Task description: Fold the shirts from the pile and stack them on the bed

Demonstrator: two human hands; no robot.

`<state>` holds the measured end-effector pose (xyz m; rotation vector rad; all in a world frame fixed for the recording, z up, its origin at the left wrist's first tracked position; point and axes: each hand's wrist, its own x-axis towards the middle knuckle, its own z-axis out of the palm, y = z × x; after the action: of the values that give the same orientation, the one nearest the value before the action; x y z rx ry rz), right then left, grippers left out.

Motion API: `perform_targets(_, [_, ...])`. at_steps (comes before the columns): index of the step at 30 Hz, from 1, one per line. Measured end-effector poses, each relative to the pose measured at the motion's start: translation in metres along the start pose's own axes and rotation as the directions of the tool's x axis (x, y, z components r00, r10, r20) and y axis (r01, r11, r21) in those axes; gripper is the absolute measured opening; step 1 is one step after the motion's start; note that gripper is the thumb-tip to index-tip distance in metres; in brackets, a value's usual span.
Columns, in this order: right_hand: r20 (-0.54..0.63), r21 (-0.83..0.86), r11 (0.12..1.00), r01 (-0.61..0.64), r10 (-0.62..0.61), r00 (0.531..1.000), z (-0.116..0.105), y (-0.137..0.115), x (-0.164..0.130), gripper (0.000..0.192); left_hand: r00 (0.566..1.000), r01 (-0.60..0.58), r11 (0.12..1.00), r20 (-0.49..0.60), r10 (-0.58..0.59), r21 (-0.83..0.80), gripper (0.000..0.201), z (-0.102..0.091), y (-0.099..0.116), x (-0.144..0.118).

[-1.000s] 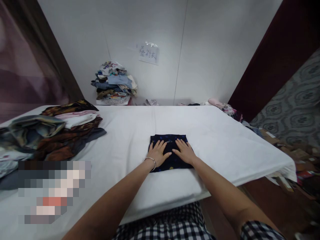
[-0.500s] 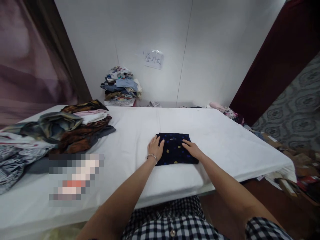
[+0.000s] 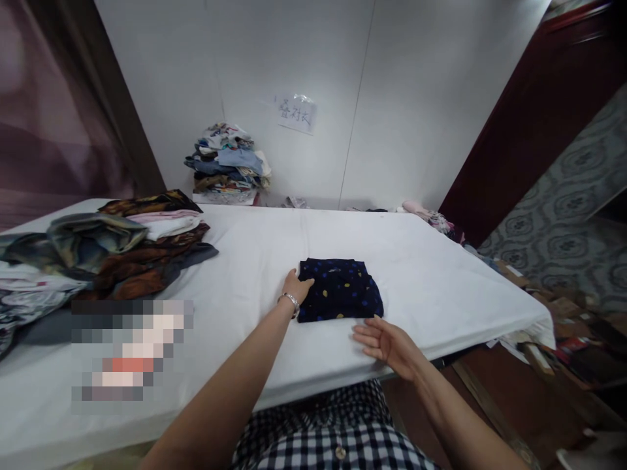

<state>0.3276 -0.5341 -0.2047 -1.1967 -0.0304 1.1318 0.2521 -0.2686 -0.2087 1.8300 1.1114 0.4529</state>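
A folded dark blue garment [image 3: 340,288] with coloured dots lies on the white-covered table [image 3: 441,274], near the middle. My left hand [image 3: 295,287] rests at the garment's left edge, fingers curled against or under it; a bracelet is on that wrist. Whether it grips the cloth I cannot tell. My right hand [image 3: 386,339] hovers open, palm up, just in front of the garment's near edge, holding nothing.
A heap of unfolded clothes [image 3: 102,251] covers the table's left side. A stack of folded clothes [image 3: 228,163] sits against the far wall under a paper sign [image 3: 294,112]. More clothing lies at the far right corner [image 3: 431,215]. The table's near edge is right before me.
Both hands were pressing flat on the garment. The left slid to its left edge; the right came off, drew back toward me and turned palm up.
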Motion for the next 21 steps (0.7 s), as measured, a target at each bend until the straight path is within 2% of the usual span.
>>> perform_targets(4, [0.056, 0.108, 0.993, -0.046, 0.040, 0.998, 0.013, 0.004, 0.013, 0.029, 1.000, 0.005, 0.998, 0.019, -0.004, -0.059, 0.073, 0.001, -0.005, -0.002])
perform_targets(7, [0.068, 0.231, 0.972, -0.043, 0.028, 0.997, 0.023, 0.007, 0.026, 0.026, 0.997, -0.077, 0.994, 0.000, 0.078, -0.078, 0.065, 0.006, -0.014, -0.002])
perform_targets(11, [0.035, 0.348, 0.937, -0.025, 0.014, 0.999, 0.038, 0.009, 0.037, 0.026, 0.983, -0.180, 0.980, -0.048, 0.177, -0.084, 0.066, 0.012, -0.028, 0.001])
perform_targets(16, [0.084, 0.325, 0.946, -0.004, -0.025, 0.996, 0.056, 0.005, 0.052, 0.038, 0.968, -0.241, 0.967, -0.091, 0.234, -0.079, 0.063, 0.014, -0.033, 0.000])
perform_targets(21, [-0.071, 0.237, 0.965, 0.112, -0.097, 0.993, 0.076, 0.002, 0.070, 0.033, 0.963, -0.257, 0.963, -0.097, 0.250, -0.076, 0.060, 0.014, -0.032, -0.002])
